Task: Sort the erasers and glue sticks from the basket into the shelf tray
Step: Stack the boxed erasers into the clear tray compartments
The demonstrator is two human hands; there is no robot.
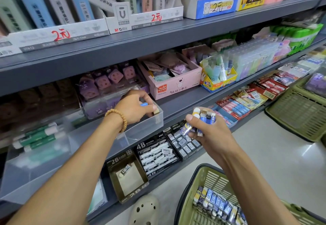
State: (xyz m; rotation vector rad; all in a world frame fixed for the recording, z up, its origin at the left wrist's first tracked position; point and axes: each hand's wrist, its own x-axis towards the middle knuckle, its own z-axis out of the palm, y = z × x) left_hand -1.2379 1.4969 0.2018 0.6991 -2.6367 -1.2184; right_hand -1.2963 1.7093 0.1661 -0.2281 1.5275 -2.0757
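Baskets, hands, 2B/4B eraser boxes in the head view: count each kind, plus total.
Green baskets: 2, one at the bottom, one at the right edge
Hands: 2, left hand in the clear tray, right hand gripping a bunch of erasers
2B box: 1
4B box: 1
Total: 6
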